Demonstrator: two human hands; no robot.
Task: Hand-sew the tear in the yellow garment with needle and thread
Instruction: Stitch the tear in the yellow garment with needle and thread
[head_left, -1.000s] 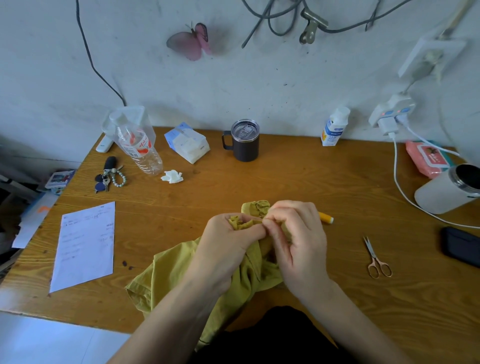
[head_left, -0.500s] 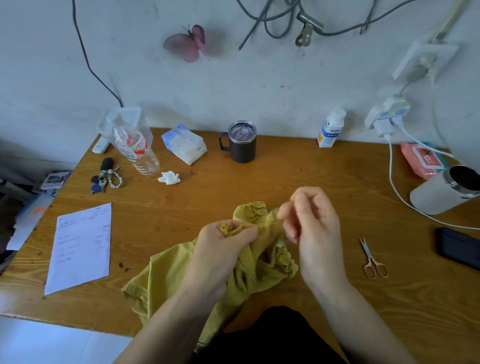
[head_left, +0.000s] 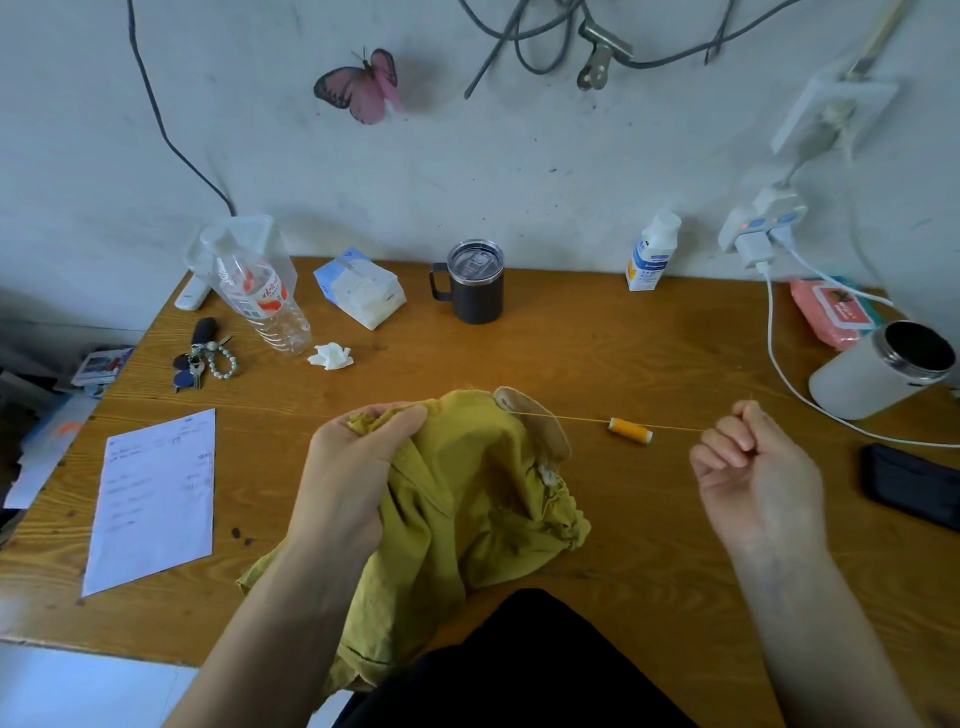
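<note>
— Where is the work, and how close to the edge?

— The yellow garment (head_left: 467, 493) lies bunched at the middle of the wooden table (head_left: 571, 353). Its lower part hangs over the near edge toward the lap. The left hand (head_left: 358, 467) grips a fold at its top, fingers curled round the cloth.

— And the other hand?

— The right hand (head_left: 753, 467) is held out to the right, well apart from the cloth, fingers curled, pinching the thread (head_left: 571, 418). The thread runs taut from the garment's top to that pinch and crosses over an orange spool (head_left: 630, 430). Whether a needle sits in the pinch I cannot tell.

— Room on that side?

— Bare wood lies beneath the right hand. Further right are a black case (head_left: 914, 486), a white tumbler (head_left: 878, 371) on its side and a white cable (head_left: 779, 364).

— Left side?

— A sheet of paper (head_left: 156, 499) lies near the left edge, with bare wood between it and the cloth. Behind it are keys (head_left: 202, 358), a plastic bottle (head_left: 265, 306) and a crumpled tissue (head_left: 331, 356).

— Along the back?

— A tissue pack (head_left: 361, 288), a dark mug (head_left: 475, 283) and a small white bottle (head_left: 652, 254) stand near the white wall. A pink butterfly (head_left: 363, 88) is fixed to the wall above them.
</note>
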